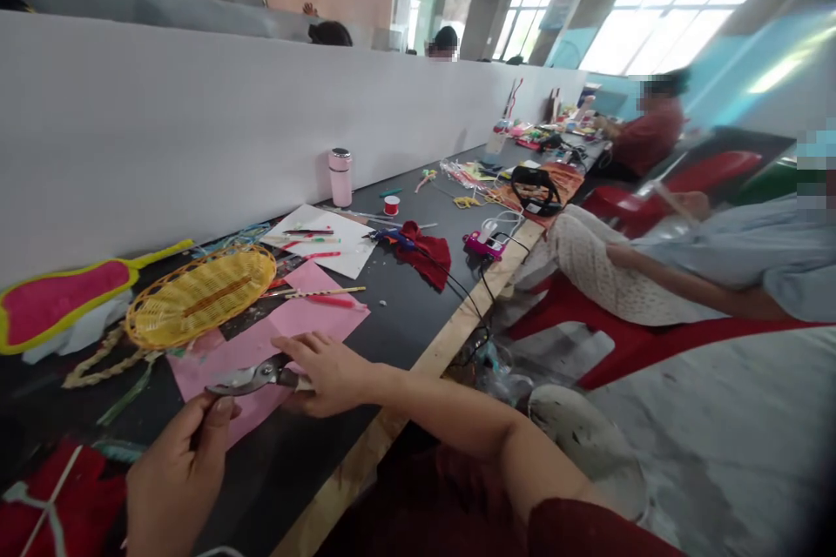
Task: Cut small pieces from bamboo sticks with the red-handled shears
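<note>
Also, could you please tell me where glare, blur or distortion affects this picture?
In the head view, the largest window blows out to white with streaky flare; in that same view, the nearest seated person looks stretched and soft, the far right edge darkens, and the shears read fairly clearly.

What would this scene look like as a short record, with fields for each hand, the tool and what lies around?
left hand: fingertips pinched by the blade tips; any small piece between them can't be made out
right hand: gripping the handles
tool: shears with metal blades, held above pink paper
table: dark top, light wooden edge
container: yellow woven basket
nearby: red spool, pink bottle, red cloth
neighbour: seated person on a red chair
</note>
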{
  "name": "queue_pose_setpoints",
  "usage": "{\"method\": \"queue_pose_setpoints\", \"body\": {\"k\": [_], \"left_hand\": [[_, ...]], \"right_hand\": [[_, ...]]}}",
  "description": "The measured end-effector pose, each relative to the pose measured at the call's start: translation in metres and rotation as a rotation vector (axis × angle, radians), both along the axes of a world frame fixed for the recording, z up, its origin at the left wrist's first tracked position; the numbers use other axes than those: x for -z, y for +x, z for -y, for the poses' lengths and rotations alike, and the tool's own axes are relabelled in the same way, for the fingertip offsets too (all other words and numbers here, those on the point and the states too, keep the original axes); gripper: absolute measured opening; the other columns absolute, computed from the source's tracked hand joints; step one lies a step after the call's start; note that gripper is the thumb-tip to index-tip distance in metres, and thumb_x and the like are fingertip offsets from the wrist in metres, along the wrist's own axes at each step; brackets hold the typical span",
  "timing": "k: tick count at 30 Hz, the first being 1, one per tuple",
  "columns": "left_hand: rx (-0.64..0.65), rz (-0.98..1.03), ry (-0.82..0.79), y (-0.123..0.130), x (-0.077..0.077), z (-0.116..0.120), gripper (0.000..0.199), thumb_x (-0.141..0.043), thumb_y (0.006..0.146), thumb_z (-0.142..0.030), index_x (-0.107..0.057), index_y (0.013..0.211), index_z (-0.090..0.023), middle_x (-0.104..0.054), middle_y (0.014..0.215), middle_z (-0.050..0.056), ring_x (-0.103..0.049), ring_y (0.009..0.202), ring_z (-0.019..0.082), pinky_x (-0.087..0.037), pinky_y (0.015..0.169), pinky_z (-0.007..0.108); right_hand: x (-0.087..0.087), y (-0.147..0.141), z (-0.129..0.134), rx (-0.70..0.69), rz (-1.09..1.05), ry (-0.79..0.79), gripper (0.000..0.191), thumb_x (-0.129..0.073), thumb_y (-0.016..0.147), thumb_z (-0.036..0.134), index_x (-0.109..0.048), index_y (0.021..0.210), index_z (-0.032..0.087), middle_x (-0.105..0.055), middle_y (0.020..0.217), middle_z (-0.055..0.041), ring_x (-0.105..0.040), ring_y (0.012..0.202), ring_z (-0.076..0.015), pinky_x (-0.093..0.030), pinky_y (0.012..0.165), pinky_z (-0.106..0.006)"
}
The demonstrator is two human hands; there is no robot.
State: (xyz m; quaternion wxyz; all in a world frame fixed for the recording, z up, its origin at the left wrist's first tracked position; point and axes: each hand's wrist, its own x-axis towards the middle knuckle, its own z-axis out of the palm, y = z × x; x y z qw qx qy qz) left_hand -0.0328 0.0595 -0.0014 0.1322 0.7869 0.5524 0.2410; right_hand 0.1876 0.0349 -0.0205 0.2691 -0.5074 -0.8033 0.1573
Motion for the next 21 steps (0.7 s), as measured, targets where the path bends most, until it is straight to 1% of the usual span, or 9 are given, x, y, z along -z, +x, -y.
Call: {"method": "queue_pose_setpoints", "body": {"k": [3,6,7,9,11,12,13,16,21], "left_hand": [[-0.012,0.007,0.001,0.000,0.002,-0.002,0.030,-0.045,0.084,-0.047,-0.064,0.080,-0.023,-0.073,0.070,0.001,-0.067,0.062,0.018,-0.045,0.050,0.023],[-0.022,0.044,0.013,0.002,0.004,-0.001,0.031,-0.044,0.085,-0.046,-0.063,0.080,-0.023,-0.073,0.071,0.001,-0.068,0.065,0.017,-0.046,0.054,0.022],[-0.017,0.065,0.021,0.004,0.004,0.000,0.031,-0.044,0.085,-0.046,-0.063,0.079,-0.023,-0.073,0.071,0.001,-0.068,0.066,0.017,-0.046,0.055,0.022],[0.002,0.094,0.036,0.006,0.004,0.002,0.030,-0.044,0.086,-0.045,-0.062,0.078,-0.023,-0.072,0.072,0.000,-0.068,0.067,0.017,-0.046,0.057,0.022],[0.014,0.128,0.059,0.008,0.005,0.003,0.028,-0.045,0.087,-0.043,-0.062,0.078,-0.022,-0.072,0.072,0.000,-0.067,0.067,0.016,-0.045,0.057,0.021],[0.020,0.146,0.066,0.008,0.005,0.003,0.027,-0.046,0.087,-0.042,-0.061,0.079,-0.022,-0.072,0.071,0.000,-0.067,0.066,0.016,-0.045,0.057,0.021],[0.029,0.161,0.066,0.008,0.005,0.004,0.026,-0.046,0.087,-0.042,-0.061,0.079,-0.022,-0.072,0.071,0.000,-0.067,0.066,0.015,-0.044,0.057,0.021],[0.041,0.185,0.053,0.008,0.007,0.004,0.025,-0.046,0.087,-0.040,-0.061,0.080,-0.021,-0.071,0.070,0.000,-0.066,0.064,0.015,-0.044,0.057,0.021],[0.010,0.196,0.044,0.010,0.007,0.005,0.026,-0.044,0.089,-0.039,-0.062,0.084,-0.020,-0.070,0.071,0.002,-0.064,0.064,0.016,-0.043,0.058,0.023]], "right_hand": [[-0.008,0.010,0.002,-0.102,-0.028,0.050,0.090,-0.065,0.076,0.052,-0.020,0.145,0.015,-0.040,0.138,-0.0163,-0.037,0.127,-0.0263,-0.034,0.104,-0.042],[-0.009,0.031,0.006,-0.135,-0.066,0.132,0.070,-0.062,0.082,0.045,-0.033,0.138,0.015,-0.046,0.134,-0.0145,-0.039,0.125,-0.0230,-0.034,0.105,-0.040],[-0.007,0.041,0.008,-0.093,-0.082,0.168,0.054,-0.058,0.085,0.038,-0.042,0.132,0.016,-0.052,0.128,-0.0126,-0.043,0.122,-0.0212,-0.035,0.104,-0.038],[0.001,0.069,0.012,0.144,-0.091,0.233,0.027,-0.051,0.088,0.026,-0.056,0.112,0.018,-0.062,0.110,-0.0086,-0.052,0.108,-0.0187,-0.040,0.097,-0.035],[0.012,0.102,0.016,0.499,-0.064,0.210,0.019,-0.045,0.087,0.019,-0.059,0.100,0.018,-0.063,0.098,-0.0069,-0.058,0.093,-0.0163,-0.047,0.085,-0.029],[0.018,0.118,0.017,0.644,-0.026,0.167,0.020,-0.044,0.086,0.018,-0.058,0.100,0.019,-0.062,0.096,-0.0060,-0.059,0.085,-0.0149,-0.048,0.078,-0.027],[0.024,0.132,0.019,0.700,-0.009,0.148,0.022,-0.045,0.085,0.017,-0.057,0.102,0.017,-0.061,0.095,-0.0070,-0.059,0.080,-0.0151,-0.049,0.074,-0.027],[0.038,0.161,0.020,0.741,0.046,0.092,0.022,-0.051,0.082,0.021,-0.058,0.102,0.015,-0.061,0.096,-0.0084,-0.058,0.071,-0.0156,-0.048,0.070,-0.029],[0.050,0.166,0.013,0.744,0.135,0.035,0.023,-0.053,0.082,0.027,-0.061,0.101,0.017,-0.062,0.098,-0.0095,-0.059,0.075,-0.0183,-0.045,0.069,-0.030]]}}
